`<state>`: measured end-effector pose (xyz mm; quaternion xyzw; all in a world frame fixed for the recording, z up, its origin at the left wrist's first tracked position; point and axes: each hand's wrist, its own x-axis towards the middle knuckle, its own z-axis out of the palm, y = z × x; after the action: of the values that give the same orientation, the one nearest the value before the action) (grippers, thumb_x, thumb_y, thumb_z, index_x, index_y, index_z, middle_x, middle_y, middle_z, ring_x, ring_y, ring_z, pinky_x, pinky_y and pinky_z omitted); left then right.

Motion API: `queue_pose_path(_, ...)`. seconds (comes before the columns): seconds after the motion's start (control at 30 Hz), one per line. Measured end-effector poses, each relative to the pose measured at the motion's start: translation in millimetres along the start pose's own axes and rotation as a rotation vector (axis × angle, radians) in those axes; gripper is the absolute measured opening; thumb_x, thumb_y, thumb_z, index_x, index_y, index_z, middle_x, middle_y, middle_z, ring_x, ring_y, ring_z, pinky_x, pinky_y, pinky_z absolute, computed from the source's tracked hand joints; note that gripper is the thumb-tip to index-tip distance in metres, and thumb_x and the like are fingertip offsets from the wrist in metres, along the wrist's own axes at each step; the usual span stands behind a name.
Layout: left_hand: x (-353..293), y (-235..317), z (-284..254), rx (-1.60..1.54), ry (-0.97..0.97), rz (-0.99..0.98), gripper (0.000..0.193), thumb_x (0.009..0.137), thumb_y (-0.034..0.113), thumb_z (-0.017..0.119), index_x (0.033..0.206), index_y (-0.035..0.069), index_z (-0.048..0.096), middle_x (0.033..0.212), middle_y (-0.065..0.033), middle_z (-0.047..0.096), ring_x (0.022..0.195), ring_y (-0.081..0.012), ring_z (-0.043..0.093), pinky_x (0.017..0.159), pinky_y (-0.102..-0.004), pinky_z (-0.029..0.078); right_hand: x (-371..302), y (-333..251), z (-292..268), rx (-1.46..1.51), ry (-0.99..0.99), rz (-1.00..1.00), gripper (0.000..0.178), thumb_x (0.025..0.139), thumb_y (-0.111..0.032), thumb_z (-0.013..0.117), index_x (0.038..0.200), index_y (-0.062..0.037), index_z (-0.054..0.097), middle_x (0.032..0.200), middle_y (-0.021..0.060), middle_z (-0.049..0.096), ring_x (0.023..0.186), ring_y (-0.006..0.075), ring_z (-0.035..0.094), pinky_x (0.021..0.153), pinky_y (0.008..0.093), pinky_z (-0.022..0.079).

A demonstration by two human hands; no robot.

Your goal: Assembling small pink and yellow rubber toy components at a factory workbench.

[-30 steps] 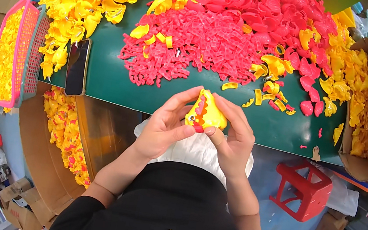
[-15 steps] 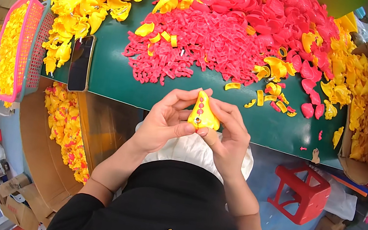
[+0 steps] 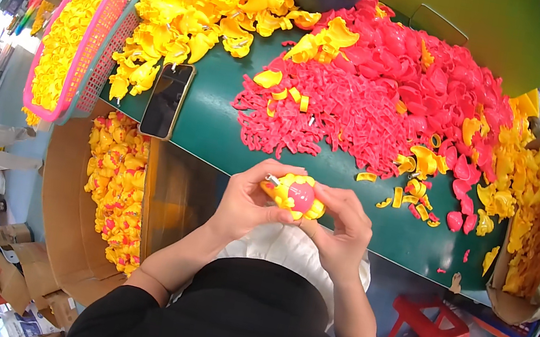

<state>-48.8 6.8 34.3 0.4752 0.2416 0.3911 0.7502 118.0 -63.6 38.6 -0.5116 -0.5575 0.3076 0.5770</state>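
Pinching a yellow-and-red plastic piece [image 3: 301, 198], your left hand [image 3: 244, 200] and right hand [image 3: 343, 233] hold it between fingers and thumbs near the green table [image 3: 218, 83]. Beyond lie heaped pink strips [image 3: 347, 121], then pink shells [image 3: 419, 79]; a phone [image 3: 166, 100] lies leftward, beside yellow parts [image 3: 205, 2].

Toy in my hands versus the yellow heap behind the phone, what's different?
The toy shows yellow and pink; the heap is mostly yellow. The toy is one rounded piece; the heap, many loose curved parts. Your left hand and right hand hold the toy; the heap lies on the table. Both share bright yellow.
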Motion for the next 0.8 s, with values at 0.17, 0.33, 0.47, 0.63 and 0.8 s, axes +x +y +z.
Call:
queue_pose_path(0.17,-5.1,6.0,-27.5,-0.117,0.267,0.337,0.049,0.074,0.012,0.084,0.112,0.004,0.053,0.112,-0.0072,0.059,0.102,-0.0189,0.063,0.088,-0.0328,0.055,64.7,-10.4,7.6,-0.006,-0.314,0.074,0.027,0.081,-0.013,0.074,0.105,-0.0011,0.069,0.108,0.0113,0.067,0.096,0.0204,0.065,0.083,0.0341,0.052)
queue_pose_path(0.33,-16.8,10.2,-93.9,-0.327,0.265,0.232,0.061,0.083,0.039,0.074,0.125,0.003,0.049,0.125,-0.0125,0.057,0.097,-0.0215,0.064,0.082,-0.0316,0.059,128.8,28.5,20.9,-0.879,-0.029,-0.236,0.018,0.079,-0.020,0.074,0.081,-0.0031,0.068,0.087,0.0093,0.062,0.085,0.0283,0.057,0.074,0.0393,0.047)
queue_pose_path(0.47,-26.9,18.7,-104.1,-0.629,0.263,0.260,0.061,0.090,0.038,0.066,0.132,-0.001,0.046,0.137,-0.0178,0.048,0.097,-0.0250,0.062,0.082,-0.0318,0.060,139.1,37.3,29.7,-1.019,-0.067,-0.243,0.020,0.075,-0.022,0.077,0.077,-0.0042,0.067,0.083,0.0084,0.057,0.085,0.0295,0.054,0.075,0.0401,0.046)
queue_pose_path(0.63,-22.6,34.2,-94.7,-0.803,0.214,0.244,0.047,0.093,0.035,0.062,0.126,0.003,0.052,0.131,-0.0200,0.053,0.094,-0.0264,0.064,0.080,-0.0339,0.058,132.3,30.3,7.4,-0.803,-0.045,-0.202,0.019,0.078,-0.018,0.075,0.082,-0.0012,0.068,0.093,0.0104,0.061,0.093,0.0294,0.057,0.081,0.0380,0.047)
queue_pose_path(0.8,-14.7,22.0,-91.8,-0.837,0.185,0.166,0.050,0.091,0.037,0.063,0.127,0.004,0.053,0.132,-0.0182,0.052,0.089,-0.0237,0.057,0.076,-0.0311,0.051,97.8,5.1,-24.3,-0.829,0.004,-0.255,0.015,0.076,-0.007,0.075,0.085,0.0011,0.065,0.102,0.0146,0.068,0.094,0.0311,0.066,0.082,0.0373,0.052)
